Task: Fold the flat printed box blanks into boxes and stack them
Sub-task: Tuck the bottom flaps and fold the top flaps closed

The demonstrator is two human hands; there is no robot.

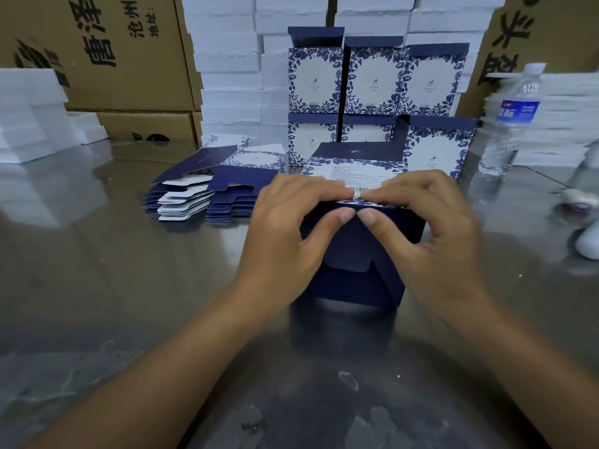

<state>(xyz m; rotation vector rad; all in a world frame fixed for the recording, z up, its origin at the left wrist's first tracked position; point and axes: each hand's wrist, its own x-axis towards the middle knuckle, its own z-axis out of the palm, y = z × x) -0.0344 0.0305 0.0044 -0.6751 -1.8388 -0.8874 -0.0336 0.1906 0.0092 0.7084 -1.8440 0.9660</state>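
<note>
Hands meet at the top edge of a half-folded box that stands on the shiny metal table, right in the middle and close to the person. The left hand and the right hand each pinch that edge: the fingers curl over onto the white-and-blue printed panel behind, and the thumbs press on the dark blue near face, their tips almost touching. Lower down on that near face a tabbed flap shows. Behind and to the left lies a fanned pile of flat blanks, with both dark blue and white sides showing. Straight behind the box, finished boxes stand stacked in two tiers, top flaps up and floral fronts facing this way. A water bottle stands upright to the right of them. White foam blocks are piled against the back, with brown cartons on either side.
</note>
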